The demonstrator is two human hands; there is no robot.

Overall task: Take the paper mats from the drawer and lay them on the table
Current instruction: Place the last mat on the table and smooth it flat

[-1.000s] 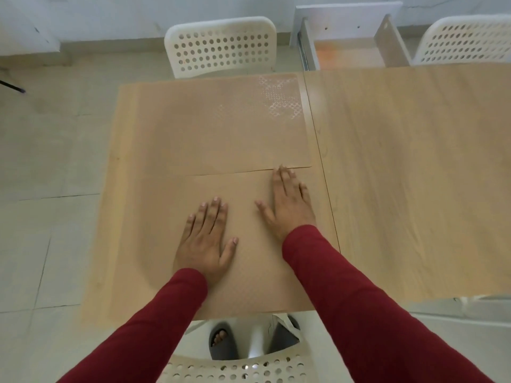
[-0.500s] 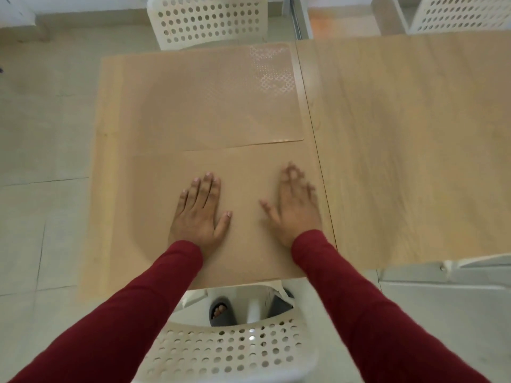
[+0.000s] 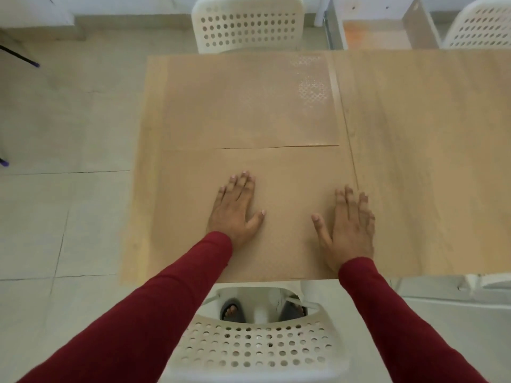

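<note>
Left hand (image 3: 236, 210) and right hand (image 3: 349, 228) both flat, fingers straight, palms down on near paper mat (image 3: 287, 194).
Near mat at 6 o'clock of table (image 3: 428, 161); far paper mat (image 3: 243, 106) at 12, edges touching. Drawer (image 3: 378, 26) open at 1 o'clock.

Right table (image 3: 425, 161) half lies bare; chair (image 3: 257, 352) crowds near edge.

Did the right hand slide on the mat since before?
Yes. The right hand slid back toward the person and rightward: its fingers were at the seam between mats, now well short.
</note>
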